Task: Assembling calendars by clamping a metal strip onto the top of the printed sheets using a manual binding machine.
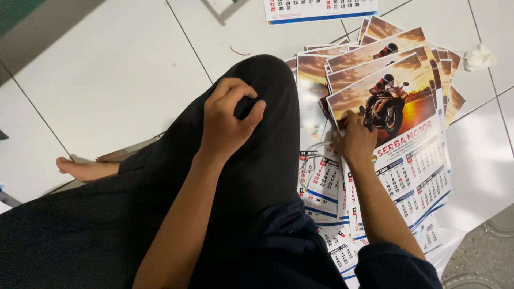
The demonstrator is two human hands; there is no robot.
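My right hand [354,140] pinches the fanned glossy motorbike-picture calendar sheets [399,115] to separate one; my left hand [227,120] rests curled, empty, on my black-trousered knee [267,80].

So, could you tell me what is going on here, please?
A person sits on a white tiled floor with one knee raised. The left hand rests curled on that knee, holding nothing that shows. The right hand presses on a fanned stack of calendar sheets, each printed with a motorcycle picture above date grids. Another calendar sheet lies apart farther off, and a crumpled white wad sits beside the stack.
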